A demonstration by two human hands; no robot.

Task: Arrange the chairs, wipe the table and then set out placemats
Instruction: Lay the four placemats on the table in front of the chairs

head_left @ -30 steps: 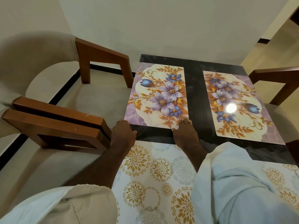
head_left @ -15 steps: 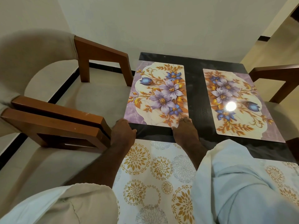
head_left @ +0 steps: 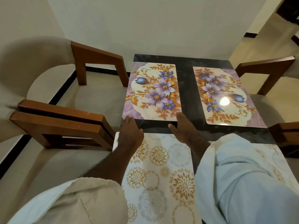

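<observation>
Head view: both hands reach out to 12 o'clock over the dark surface point(head_left: 186, 88). The left hand point(head_left: 131, 131) meets the near left corner of the left floral placemat point(head_left: 153, 91) and the right hand point(head_left: 182, 128) its near right corner. Their fingers point(head_left: 127, 120) lie straight and close together, flat against the mat's edge and pinching nothing. It looks like a nudge to square the mat with the edge of the surface.

A matching right floral placemat point(head_left: 226, 97) lies at 2 o'clock, apart across a bare strip. Both forearms lie over a gold-patterned placemat point(head_left: 158, 159) at 6 o'clock.

Wooden-armed chairs point(head_left: 61, 120) stand tucked in at 9 o'clock, and another chair point(head_left: 267, 65) at 3 o'clock, so each mat probably marks a seat.
</observation>
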